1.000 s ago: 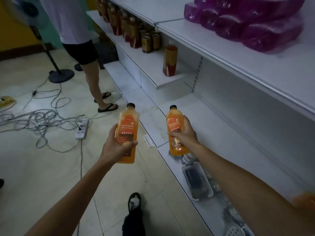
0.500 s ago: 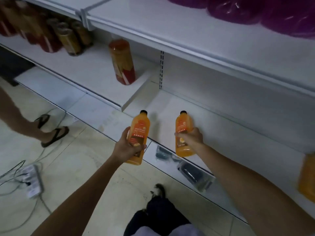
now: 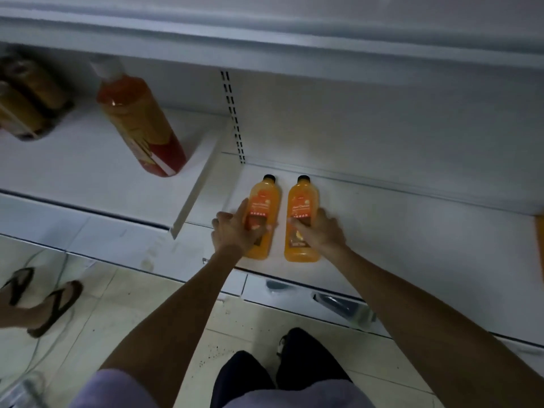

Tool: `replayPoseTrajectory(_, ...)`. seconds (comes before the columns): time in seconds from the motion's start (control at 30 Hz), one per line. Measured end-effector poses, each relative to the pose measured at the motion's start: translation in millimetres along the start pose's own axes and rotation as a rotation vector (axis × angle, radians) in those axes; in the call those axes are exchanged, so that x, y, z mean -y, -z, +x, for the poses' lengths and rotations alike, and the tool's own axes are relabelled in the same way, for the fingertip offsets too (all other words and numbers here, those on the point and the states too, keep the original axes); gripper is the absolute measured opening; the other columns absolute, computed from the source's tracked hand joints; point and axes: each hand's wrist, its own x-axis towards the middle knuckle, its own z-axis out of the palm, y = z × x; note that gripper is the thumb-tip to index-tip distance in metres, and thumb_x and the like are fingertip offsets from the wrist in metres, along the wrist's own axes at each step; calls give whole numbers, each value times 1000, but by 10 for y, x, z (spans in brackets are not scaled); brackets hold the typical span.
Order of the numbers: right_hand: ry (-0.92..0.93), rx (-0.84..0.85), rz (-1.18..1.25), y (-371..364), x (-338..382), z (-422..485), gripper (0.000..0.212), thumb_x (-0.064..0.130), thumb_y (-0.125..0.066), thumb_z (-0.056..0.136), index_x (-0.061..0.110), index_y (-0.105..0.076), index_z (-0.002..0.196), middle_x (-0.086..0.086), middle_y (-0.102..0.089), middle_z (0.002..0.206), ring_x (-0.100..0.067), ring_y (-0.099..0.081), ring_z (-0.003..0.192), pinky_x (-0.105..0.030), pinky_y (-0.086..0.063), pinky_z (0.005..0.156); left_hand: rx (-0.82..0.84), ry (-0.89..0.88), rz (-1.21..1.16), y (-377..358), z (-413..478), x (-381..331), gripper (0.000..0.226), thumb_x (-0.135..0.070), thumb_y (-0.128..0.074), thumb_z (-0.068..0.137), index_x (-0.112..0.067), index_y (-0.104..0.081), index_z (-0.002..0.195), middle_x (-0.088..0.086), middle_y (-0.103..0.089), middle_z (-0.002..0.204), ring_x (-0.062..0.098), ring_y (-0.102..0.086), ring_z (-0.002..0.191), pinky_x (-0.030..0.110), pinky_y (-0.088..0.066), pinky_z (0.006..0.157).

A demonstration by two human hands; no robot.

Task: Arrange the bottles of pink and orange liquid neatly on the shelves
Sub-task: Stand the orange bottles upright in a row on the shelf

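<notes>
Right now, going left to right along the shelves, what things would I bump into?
Brown cans → tall red-orange bottle → slotted shelf post → left orange bottle → right orange bottle → orange thing at the right edge.

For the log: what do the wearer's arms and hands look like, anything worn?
Left hand and right hand are bare: no gloves, rings, watch or bands show. Left forearm and right forearm are uncovered. Pale lilac cloth at the bottom edge may be a sleeve; I cannot tell.
</notes>
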Motion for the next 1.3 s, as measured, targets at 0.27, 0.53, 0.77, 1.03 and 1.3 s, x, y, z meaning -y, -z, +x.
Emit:
replayPoseTrajectory(0.27,74,51,232,-5,342,146,77,65,-43,87,27,-14,148,-15,-38,143,-34,-51,122,-44,-49,92,90,-390,90,75,36,132,102,-49,-74,66,-34,-3,137,24,-33,144,42,-36,128,52,-33,105)
replayPoseTrajectory(0.53,-9,-268,135,934,-209,-494,71,42,-59,87,17,-29,148,-14,-48,138,-30,-39,129,-45,-40,103,248,-562,75,390,-282,-355,105,-78,-55,50,-32,-25,140,6,-39,145,29,-36,133,47,-35,107)
replayPoseTrajectory(0.77,-239,-480,219,1539,-883,-1545,66,30,-61,88,12,-33,145,-17,-49,136,-32,-41,127,-40,-37,105,310,-793,-104,400,-1099,-1097,72,-40,-72,77,-22,-40,139,4,-46,140,23,-44,127,34,-36,107)
replayPoseTrajectory(1.03,-434,-747,462,2007,-1823,-2800,55,11,-65,84,6,-47,136,-18,-56,128,-31,-55,116,-38,-44,99,502,-992,-239,48,-2061,-2078,54,-28,-72,80,-15,-51,128,7,-56,122,20,-53,111,26,-41,93)
replayPoseTrajectory(1.3,-549,-878,481,2425,-2964,-3358,49,11,-63,87,3,-49,133,-18,-58,127,-31,-55,116,-30,-40,94,637,-1095,-195,-786,-2743,-2973,44,-26,-67,85,-15,-53,125,3,-56,124,15,-51,110,26,-41,92)
